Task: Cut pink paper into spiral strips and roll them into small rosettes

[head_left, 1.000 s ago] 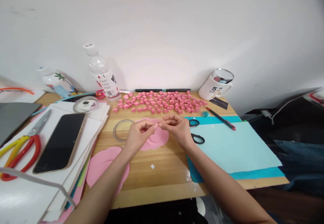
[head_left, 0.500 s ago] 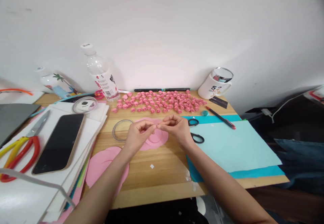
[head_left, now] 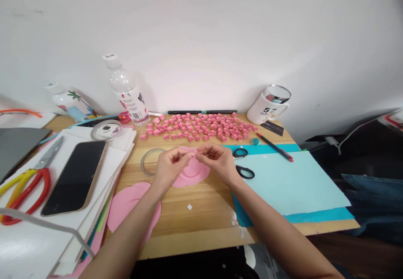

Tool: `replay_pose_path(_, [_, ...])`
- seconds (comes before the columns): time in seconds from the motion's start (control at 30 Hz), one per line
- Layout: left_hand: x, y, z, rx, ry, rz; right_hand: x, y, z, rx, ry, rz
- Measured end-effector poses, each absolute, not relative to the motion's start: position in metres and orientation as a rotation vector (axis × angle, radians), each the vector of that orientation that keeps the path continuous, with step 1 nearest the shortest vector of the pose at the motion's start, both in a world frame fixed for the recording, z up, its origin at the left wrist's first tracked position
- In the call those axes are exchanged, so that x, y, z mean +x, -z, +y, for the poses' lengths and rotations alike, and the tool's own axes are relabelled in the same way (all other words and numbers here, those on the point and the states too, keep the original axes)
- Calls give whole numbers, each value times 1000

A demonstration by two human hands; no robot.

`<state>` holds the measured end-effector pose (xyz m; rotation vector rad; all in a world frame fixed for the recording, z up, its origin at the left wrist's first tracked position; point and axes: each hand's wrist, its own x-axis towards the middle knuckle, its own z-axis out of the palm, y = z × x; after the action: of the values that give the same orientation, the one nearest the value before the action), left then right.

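Note:
My left hand [head_left: 172,164] and my right hand [head_left: 218,160] meet in front of me, each with thumb and fingers pinched. Between the fingertips is what looks like a small pink paper strip [head_left: 194,154], mostly hidden by the fingers. Just below them lies a round pink paper [head_left: 192,174] with curved cut lines. Another pink paper round [head_left: 130,205] rests partly under my left forearm. Beyond the hands, many small rolled pink paper roses [head_left: 204,127] are spread along the back of the table.
A roll of tape [head_left: 146,163] lies left of my hands. Black-handled scissors [head_left: 246,172] and light blue paper [head_left: 289,182] are at the right. A phone [head_left: 75,176], red-and-yellow scissors [head_left: 28,190], a bottle [head_left: 129,96] and a mug [head_left: 266,106] surround the work area.
My fingertips have shifted slightly, and the right fingers curl more over the small piece. A narrow gap now shows between the two hands' fingertips. Objects on the table stay put.

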<state>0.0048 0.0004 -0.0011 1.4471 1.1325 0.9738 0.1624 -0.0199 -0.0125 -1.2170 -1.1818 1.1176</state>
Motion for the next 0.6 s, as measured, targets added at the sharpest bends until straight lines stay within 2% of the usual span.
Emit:
replay_pose_path(0.2, [9, 0, -3, 1429, -932, 1135, 156, 16, -23, -1290, -571, -1520])
replay_pose_path(0.3, [8, 1, -2, 1418, -944, 1157, 159, 14, -23, -1320, -418, -1557])
replay_pose_path(0.4, [5, 0, 0, 1387, -971, 1163, 167, 10, -20, -1321, -430, -1484])
replay_pose_path(0.6, [5, -1, 1, 1332, -973, 1116, 175, 6, -17, -1273, -699, -1411])
